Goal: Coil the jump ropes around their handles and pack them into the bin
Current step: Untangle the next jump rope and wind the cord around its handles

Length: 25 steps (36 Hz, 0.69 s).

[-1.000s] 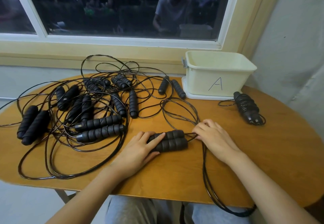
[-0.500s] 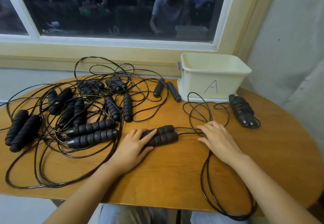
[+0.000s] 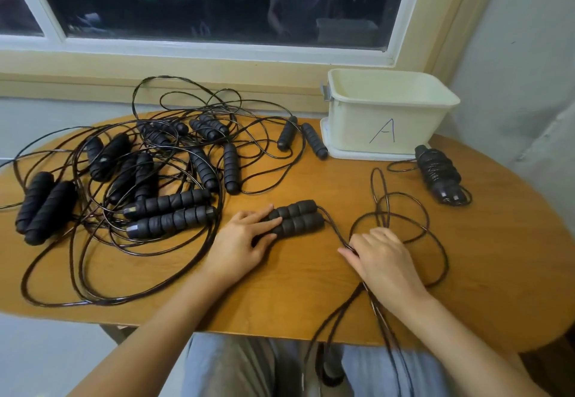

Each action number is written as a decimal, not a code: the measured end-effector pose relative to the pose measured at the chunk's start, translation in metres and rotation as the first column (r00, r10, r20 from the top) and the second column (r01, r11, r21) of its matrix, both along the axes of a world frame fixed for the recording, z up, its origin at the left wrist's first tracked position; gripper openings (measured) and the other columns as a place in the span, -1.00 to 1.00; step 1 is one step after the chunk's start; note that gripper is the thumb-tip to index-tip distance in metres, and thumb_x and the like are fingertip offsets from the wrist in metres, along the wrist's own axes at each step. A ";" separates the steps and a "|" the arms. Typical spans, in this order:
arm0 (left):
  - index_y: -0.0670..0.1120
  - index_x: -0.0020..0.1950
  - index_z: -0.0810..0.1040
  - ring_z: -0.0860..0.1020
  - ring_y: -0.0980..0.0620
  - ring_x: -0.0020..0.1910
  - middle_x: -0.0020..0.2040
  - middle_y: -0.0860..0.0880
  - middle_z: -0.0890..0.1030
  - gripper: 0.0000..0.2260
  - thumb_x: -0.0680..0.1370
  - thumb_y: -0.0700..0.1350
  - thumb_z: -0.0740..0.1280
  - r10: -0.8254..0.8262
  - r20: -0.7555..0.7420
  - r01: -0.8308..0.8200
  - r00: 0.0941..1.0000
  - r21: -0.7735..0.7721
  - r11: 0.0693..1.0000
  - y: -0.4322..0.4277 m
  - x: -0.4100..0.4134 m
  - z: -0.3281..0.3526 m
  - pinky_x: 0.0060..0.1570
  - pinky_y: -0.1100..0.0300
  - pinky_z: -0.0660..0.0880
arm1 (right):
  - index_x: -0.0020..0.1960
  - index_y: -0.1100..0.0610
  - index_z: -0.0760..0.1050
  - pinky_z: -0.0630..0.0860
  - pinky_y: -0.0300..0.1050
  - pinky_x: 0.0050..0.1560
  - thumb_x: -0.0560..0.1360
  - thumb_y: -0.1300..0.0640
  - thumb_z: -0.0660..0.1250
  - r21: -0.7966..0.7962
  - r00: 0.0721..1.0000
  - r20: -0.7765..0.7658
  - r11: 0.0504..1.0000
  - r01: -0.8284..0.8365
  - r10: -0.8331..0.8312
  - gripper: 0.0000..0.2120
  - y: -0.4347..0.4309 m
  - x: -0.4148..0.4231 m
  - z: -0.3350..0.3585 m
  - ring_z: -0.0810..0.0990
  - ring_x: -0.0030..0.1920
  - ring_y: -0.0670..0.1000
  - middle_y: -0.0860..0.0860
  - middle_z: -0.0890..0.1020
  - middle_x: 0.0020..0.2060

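A pair of black foam handles (image 3: 297, 219) lies side by side at the middle of the wooden table (image 3: 311, 297). My left hand (image 3: 241, 245) rests on their left end with straight fingers laid across them. Their thin black cord (image 3: 401, 210) loops to the right and runs under my right hand (image 3: 384, 256), which grips it with curled fingers; from there it drops off the near edge over my lap. The cream bin (image 3: 389, 110) marked "A" stands at the back right. One coiled jump rope (image 3: 438, 175) lies just right of the bin.
A tangle of several uncoiled jump ropes (image 3: 149, 185) with black handles covers the table's left half. Two more handles (image 3: 303, 137) lie beside the bin's left wall. A window sill and wall run behind the table, and a grey wall stands on the right.
My right hand has slid toward me along the cord and closed on it. The cord's loops moved right and nearer. My left hand stayed on the handles.
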<state>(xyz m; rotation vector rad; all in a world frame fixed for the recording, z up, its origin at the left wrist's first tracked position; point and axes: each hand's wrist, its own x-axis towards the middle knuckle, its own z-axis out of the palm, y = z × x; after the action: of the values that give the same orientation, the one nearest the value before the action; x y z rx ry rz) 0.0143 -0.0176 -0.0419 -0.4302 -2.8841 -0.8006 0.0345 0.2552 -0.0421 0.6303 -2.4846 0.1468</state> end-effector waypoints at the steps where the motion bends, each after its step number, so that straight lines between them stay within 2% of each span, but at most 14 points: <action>1: 0.19 0.41 0.44 0.33 0.05 0.41 0.49 0.22 0.32 -0.62 0.59 0.01 0.32 0.005 0.006 -0.005 1.000 -0.006 1.000 0.000 0.000 0.001 0.37 -0.01 0.38 | -0.30 0.12 0.50 0.57 -0.06 -0.16 0.44 -0.01 0.42 -0.009 1.000 0.004 1.000 -0.006 0.006 -0.75 -0.005 0.005 -0.002 0.49 -0.42 -0.01 -0.05 0.48 -0.46; 4: 0.19 0.41 0.42 0.33 0.06 0.41 0.50 0.21 0.32 -0.62 0.60 0.02 0.32 0.013 0.016 -0.012 1.000 -0.013 1.000 0.001 0.000 0.002 0.36 -0.01 0.38 | -0.30 0.10 0.48 0.52 -0.12 -0.37 0.38 -0.01 0.52 0.008 1.000 0.018 1.000 -0.006 0.006 -0.72 -0.025 0.020 -0.005 0.47 -0.48 -0.05 -0.07 0.46 -0.49; 6: 0.18 0.42 0.42 0.32 0.06 0.41 0.50 0.20 0.32 -0.62 0.60 0.00 0.32 0.011 0.014 -0.011 1.000 -0.018 1.000 0.001 0.000 0.003 0.37 0.03 0.36 | -0.31 0.09 0.46 0.47 -0.14 -0.41 0.34 -0.01 0.56 0.025 1.000 0.002 1.000 -0.005 0.005 -0.70 -0.038 0.027 -0.005 0.45 -0.50 -0.06 -0.07 0.44 -0.51; 10: 0.16 0.42 0.43 0.32 0.06 0.42 0.51 0.18 0.32 -0.62 0.60 -0.01 0.32 0.013 0.010 -0.012 1.000 -0.032 0.999 0.003 0.001 0.005 0.34 0.10 0.33 | -0.31 0.10 0.50 0.48 -0.09 -0.37 0.34 0.00 0.52 0.006 0.999 -0.043 1.000 0.004 -0.004 -0.75 -0.059 0.033 -0.002 0.50 -0.42 0.00 -0.04 0.49 -0.49; 15: 0.16 0.43 0.42 0.30 0.05 0.43 0.51 0.18 0.31 -0.62 0.61 -0.01 0.31 0.016 0.006 -0.015 1.000 -0.029 0.999 0.004 0.002 0.006 0.34 0.09 0.32 | -0.26 0.10 0.54 0.50 -0.09 -0.38 0.31 0.03 0.57 -0.047 0.997 0.072 0.999 0.015 -0.012 -0.76 -0.061 0.033 -0.004 0.54 -0.36 0.00 -0.05 0.55 -0.44; 21: 0.17 0.45 0.40 0.30 0.06 0.42 0.52 0.19 0.29 -0.62 0.62 0.02 0.29 -0.019 0.012 0.020 1.000 -0.016 1.000 0.000 0.000 0.004 0.33 0.07 0.36 | -0.23 0.12 0.60 0.51 -0.10 -0.40 0.29 0.06 0.61 0.040 0.996 0.075 0.998 0.052 -0.055 -0.78 -0.027 0.015 -0.004 0.59 -0.28 0.03 -0.02 0.60 -0.34; 25: 0.15 0.45 0.38 0.32 0.07 0.39 0.52 0.14 0.29 -0.60 0.61 0.06 0.28 -0.050 0.008 0.050 0.999 -0.048 0.998 0.000 -0.002 0.005 0.31 0.11 0.34 | -0.19 0.13 0.59 0.50 -0.11 -0.40 0.33 0.11 0.59 0.076 0.991 0.103 0.994 0.074 -0.081 -0.80 -0.002 -0.001 -0.005 0.57 -0.30 0.02 -0.02 0.58 -0.34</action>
<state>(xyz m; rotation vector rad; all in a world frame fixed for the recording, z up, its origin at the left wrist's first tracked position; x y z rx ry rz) 0.0124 -0.0178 -0.0366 -0.5074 -2.9147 -0.7415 0.0340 0.2528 -0.0474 0.5680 -2.6224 0.0620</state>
